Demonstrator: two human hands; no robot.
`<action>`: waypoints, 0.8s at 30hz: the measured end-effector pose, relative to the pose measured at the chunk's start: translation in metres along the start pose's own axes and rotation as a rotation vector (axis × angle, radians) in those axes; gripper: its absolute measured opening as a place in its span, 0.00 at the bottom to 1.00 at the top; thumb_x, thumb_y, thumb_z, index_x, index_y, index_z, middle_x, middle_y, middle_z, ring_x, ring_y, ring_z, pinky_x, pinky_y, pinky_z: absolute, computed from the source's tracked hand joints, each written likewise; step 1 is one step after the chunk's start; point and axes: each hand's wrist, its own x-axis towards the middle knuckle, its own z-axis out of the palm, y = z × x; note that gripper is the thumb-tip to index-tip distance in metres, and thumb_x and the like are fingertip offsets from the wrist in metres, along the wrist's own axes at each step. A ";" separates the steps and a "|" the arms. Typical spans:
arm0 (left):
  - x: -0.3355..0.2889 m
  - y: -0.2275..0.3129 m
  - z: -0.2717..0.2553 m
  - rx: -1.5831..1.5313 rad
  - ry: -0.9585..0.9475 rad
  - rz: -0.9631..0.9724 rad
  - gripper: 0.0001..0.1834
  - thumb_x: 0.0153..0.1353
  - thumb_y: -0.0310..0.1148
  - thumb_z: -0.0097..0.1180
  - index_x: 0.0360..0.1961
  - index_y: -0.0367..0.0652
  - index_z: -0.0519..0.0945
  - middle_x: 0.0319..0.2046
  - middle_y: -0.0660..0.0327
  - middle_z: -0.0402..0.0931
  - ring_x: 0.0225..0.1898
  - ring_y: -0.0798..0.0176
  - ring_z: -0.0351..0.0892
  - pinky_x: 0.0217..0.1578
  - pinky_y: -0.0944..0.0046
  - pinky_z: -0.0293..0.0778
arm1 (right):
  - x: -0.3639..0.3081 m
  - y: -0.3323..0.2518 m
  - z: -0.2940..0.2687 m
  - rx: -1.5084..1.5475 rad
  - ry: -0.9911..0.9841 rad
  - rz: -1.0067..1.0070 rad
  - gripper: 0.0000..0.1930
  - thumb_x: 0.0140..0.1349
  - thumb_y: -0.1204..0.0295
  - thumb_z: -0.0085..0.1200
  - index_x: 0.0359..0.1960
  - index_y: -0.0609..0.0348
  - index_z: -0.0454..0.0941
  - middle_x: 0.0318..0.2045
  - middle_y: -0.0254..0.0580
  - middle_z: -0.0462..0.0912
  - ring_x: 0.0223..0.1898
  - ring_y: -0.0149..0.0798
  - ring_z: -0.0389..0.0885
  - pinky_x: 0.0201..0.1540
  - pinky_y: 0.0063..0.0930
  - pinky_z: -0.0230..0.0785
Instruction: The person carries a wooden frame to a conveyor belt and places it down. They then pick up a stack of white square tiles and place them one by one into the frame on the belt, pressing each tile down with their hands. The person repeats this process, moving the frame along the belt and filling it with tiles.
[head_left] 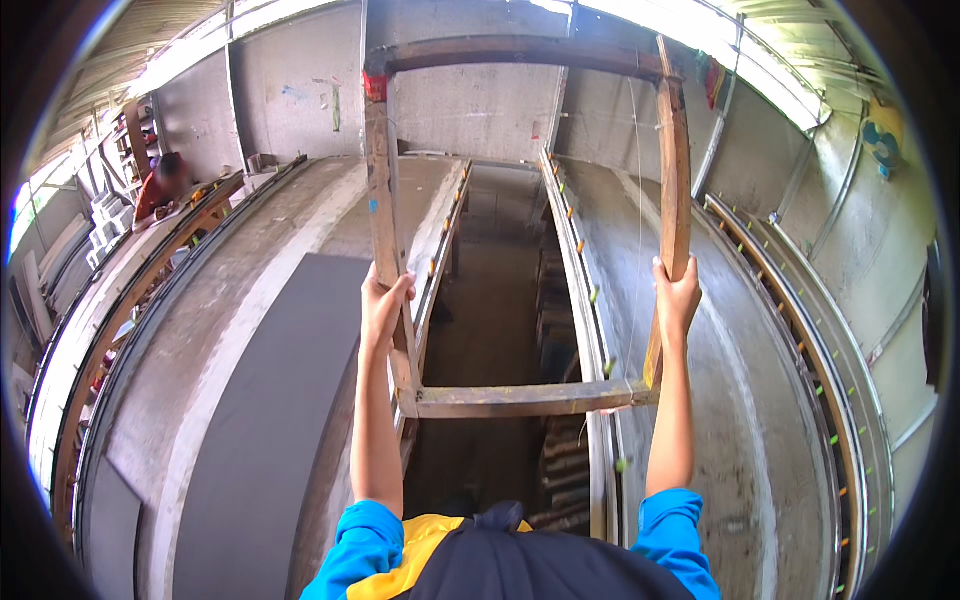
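Note:
A large rectangular wooden frame (520, 401) is held out in front of me over the aisle, tilted with its far bar raised. Its wood looks worn, with red at the far left corner and yellow marks near the close right corner. My left hand (383, 310) is closed around the left bar, and my right hand (678, 298) grips the right one at about the same height. A thin pale line, perhaps a thread, runs down inside the right bar. Whether a mesh spans the opening I cannot tell. Left of my left arm, a dark grey rectangular sheet (265, 400) lies flat.
Long tables flank me: a left table (250, 230) and a right table (740, 430), edged with metal rails bearing orange and green markers. Between them runs a dark aisle (490, 260). A person in red (155, 190) is at the far left. Grey panels (460, 110) wall the back.

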 end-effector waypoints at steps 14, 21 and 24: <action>0.281 -0.171 0.119 -0.228 -0.167 -0.225 0.12 0.49 0.24 0.52 0.37 0.38 0.69 0.21 0.67 0.67 0.19 0.75 0.66 0.22 0.74 0.64 | 0.175 0.122 0.216 -0.204 -0.030 0.055 0.21 0.49 0.68 0.55 0.45 0.61 0.66 0.28 0.61 0.77 0.33 0.59 0.76 0.33 0.44 0.68; 0.428 -0.230 0.191 -0.339 -0.253 -0.236 0.18 0.47 0.23 0.53 0.42 0.38 0.67 0.25 0.65 0.68 0.20 0.73 0.65 0.23 0.73 0.64 | 0.283 0.163 0.315 -0.253 0.100 -0.109 0.25 0.51 0.70 0.53 0.51 0.48 0.57 0.25 0.58 0.77 0.30 0.60 0.76 0.28 0.48 0.67; 0.490 -0.247 0.217 -0.300 -0.270 -0.272 0.18 0.47 0.24 0.54 0.42 0.38 0.68 0.23 0.66 0.67 0.20 0.74 0.65 0.23 0.72 0.64 | 0.327 0.188 0.360 -0.260 0.119 -0.103 0.25 0.51 0.69 0.53 0.51 0.48 0.58 0.25 0.58 0.77 0.29 0.60 0.76 0.28 0.48 0.67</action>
